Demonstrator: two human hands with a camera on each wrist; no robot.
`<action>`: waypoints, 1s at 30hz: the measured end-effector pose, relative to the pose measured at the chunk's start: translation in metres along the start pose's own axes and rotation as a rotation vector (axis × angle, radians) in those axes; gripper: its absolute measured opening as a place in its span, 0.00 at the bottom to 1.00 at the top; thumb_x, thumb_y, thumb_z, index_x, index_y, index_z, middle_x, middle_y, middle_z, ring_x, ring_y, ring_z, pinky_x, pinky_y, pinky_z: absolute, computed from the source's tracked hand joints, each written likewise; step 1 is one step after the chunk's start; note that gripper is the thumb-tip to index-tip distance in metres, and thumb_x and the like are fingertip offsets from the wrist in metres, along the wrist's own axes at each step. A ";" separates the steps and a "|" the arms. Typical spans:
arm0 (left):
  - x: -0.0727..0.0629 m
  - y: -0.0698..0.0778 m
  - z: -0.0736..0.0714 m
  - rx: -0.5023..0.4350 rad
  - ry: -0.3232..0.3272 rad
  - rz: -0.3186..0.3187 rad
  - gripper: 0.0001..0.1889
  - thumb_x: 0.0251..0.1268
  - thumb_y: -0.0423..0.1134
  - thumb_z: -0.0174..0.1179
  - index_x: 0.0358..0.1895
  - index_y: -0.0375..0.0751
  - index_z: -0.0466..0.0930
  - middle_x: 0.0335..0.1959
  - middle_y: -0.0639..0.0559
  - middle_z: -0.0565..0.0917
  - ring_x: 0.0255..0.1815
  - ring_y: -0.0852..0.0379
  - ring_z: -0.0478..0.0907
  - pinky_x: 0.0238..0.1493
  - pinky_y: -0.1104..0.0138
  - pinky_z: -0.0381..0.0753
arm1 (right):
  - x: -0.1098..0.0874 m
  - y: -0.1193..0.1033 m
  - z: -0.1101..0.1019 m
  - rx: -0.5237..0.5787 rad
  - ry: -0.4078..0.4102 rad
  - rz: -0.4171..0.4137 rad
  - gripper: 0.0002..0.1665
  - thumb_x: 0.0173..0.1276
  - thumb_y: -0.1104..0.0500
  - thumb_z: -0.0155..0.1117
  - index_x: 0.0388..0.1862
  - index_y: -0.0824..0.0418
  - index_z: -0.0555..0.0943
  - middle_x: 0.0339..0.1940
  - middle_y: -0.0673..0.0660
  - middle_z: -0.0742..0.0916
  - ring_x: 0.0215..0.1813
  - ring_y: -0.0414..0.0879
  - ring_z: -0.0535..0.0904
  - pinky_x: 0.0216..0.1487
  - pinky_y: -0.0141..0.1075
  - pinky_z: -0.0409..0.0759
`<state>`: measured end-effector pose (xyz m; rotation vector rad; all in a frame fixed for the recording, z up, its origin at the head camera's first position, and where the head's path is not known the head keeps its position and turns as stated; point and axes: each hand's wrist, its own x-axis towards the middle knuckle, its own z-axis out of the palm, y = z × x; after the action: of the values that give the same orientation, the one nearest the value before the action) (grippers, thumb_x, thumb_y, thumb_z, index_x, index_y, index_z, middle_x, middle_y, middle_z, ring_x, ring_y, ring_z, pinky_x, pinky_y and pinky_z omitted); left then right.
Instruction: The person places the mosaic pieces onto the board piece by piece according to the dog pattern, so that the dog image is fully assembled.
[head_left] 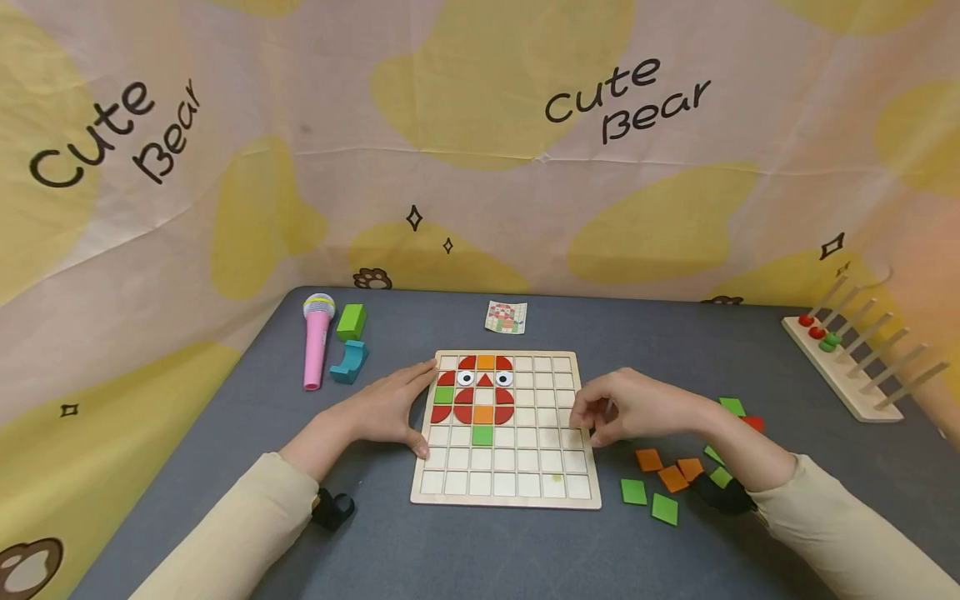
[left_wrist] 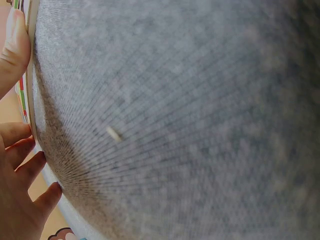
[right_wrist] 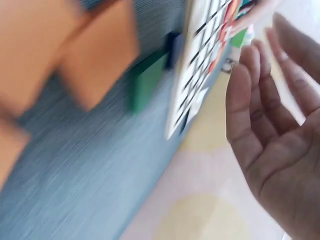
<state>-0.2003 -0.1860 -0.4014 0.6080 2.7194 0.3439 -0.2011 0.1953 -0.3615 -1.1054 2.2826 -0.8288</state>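
Note:
A wooden grid board (head_left: 536,450) lies on the table with red, orange and green pieces and two round eye pieces in its upper left cells; a single green square (head_left: 482,436) sits below them. My left hand (head_left: 386,408) rests against the board's left edge, thumb and fingers spread along it. In the left wrist view, the thumb (left_wrist: 15,47) touches the board's rim. Over the board's right edge hovers my right hand (head_left: 626,406), its fingers loosely bent. The right wrist view shows nothing in its palm (right_wrist: 285,165).
Loose orange tiles (head_left: 673,478) and green tiles (head_left: 664,509) lie right of the board. A pattern card (head_left: 506,317) is behind it. Back left are a pink microphone (head_left: 317,346), a green block (head_left: 351,322) and a teal arch (head_left: 349,362). A pegged wooden stand (head_left: 847,375) stands far right.

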 end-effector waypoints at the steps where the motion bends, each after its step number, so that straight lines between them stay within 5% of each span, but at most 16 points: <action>1: 0.000 0.000 0.000 0.000 0.001 0.004 0.67 0.35 0.69 0.74 0.80 0.44 0.50 0.82 0.46 0.51 0.81 0.40 0.53 0.75 0.39 0.61 | -0.006 0.003 -0.001 0.019 -0.022 -0.013 0.11 0.61 0.62 0.72 0.42 0.53 0.86 0.32 0.46 0.85 0.34 0.33 0.77 0.37 0.30 0.82; 9: 0.000 -0.001 0.000 0.002 0.005 0.007 0.67 0.35 0.68 0.74 0.80 0.44 0.49 0.82 0.46 0.51 0.81 0.40 0.53 0.75 0.40 0.61 | -0.037 0.020 0.002 0.109 -0.174 -0.140 0.13 0.60 0.63 0.72 0.44 0.52 0.87 0.35 0.56 0.85 0.34 0.33 0.77 0.34 0.29 0.82; 14: 0.001 -0.001 0.001 0.002 0.004 -0.006 0.67 0.34 0.68 0.75 0.80 0.46 0.49 0.83 0.48 0.50 0.82 0.41 0.52 0.76 0.40 0.60 | -0.042 0.025 0.006 0.059 -0.175 -0.139 0.19 0.53 0.65 0.76 0.43 0.48 0.88 0.35 0.53 0.84 0.35 0.38 0.77 0.35 0.28 0.80; 30: 0.000 -0.002 0.001 -0.015 0.002 0.004 0.67 0.34 0.69 0.74 0.80 0.46 0.49 0.83 0.47 0.50 0.81 0.40 0.52 0.75 0.40 0.61 | -0.035 0.028 0.013 -0.061 -0.182 -0.072 0.20 0.48 0.62 0.80 0.38 0.40 0.88 0.34 0.46 0.82 0.37 0.33 0.72 0.38 0.26 0.76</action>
<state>-0.2002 -0.1874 -0.4025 0.6092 2.7153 0.3650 -0.1876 0.2332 -0.3846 -1.2432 2.1408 -0.6603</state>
